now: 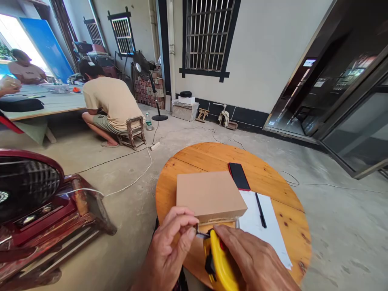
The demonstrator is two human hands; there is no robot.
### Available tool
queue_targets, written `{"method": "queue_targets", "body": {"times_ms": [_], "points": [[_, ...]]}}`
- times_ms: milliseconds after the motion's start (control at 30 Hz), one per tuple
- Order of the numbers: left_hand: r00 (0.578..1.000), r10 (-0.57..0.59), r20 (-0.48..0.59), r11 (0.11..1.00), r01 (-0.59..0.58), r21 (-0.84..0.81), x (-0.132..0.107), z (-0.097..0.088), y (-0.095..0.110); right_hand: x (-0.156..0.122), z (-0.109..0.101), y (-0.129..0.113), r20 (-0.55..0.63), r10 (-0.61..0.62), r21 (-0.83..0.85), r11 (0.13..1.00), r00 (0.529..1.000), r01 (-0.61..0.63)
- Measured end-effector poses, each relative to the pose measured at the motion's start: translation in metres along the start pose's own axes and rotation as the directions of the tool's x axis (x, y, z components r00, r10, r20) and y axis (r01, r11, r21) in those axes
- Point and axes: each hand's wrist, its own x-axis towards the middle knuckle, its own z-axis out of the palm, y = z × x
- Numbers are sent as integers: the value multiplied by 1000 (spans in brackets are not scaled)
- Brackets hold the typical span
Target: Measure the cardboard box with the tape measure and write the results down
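Observation:
My right hand point(254, 260) grips a yellow tape measure point(218, 264) at the near edge of a round wooden table point(273, 186). My left hand point(169, 246) pinches the metal tip of the tape point(200, 232) between thumb and fingers, just in front of a brown cardboard box point(209, 194) lying flat on the table. Both hands are closed. The tape tip sits close to the box's near edge.
A dark phone point(239, 176), a white sheet of paper point(260, 222) and a black pen point(260, 210) lie right of the box. A red fan point(27, 182) stands at my left. A person in a beige shirt point(112, 101) crouches on a stool; cables point(130, 178) cross the concrete floor.

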Motion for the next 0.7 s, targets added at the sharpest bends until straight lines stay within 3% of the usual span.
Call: {"method": "queue_targets", "body": {"times_ms": [100, 300, 400, 500, 567, 633, 700], "points": [[996, 56, -68, 993, -49, 106, -2, 1, -8, 24, -3, -1, 122, -109, -152, 980, 986, 128], [945, 115, -306, 962, -29, 270, -1, 1, -35, 86, -24, 22, 148, -142, -390, 901, 979, 190], [947, 44, -318, 965, 42, 260, -4, 9, -53, 117, -24, 36, 236, -101, -409, 892, 967, 193], [957, -98, -272, 965, 159, 209, -12, 19, -73, 124, -24, 44, 260, -67, -377, 911, 963, 165], [960, -160, -228, 962, 203, 182, -18, 25, -86, 112, -27, 52, 184, -25, -340, 936, 983, 88], [961, -185, -205, 959, 222, 175, -23, 31, -98, 92, -30, 63, 18, 86, -271, 959, 996, -78], [962, -195, -192, 958, 229, 173, -25, 37, -106, 70, -30, 77, -159, 283, -122, 945, 946, -303]]}}
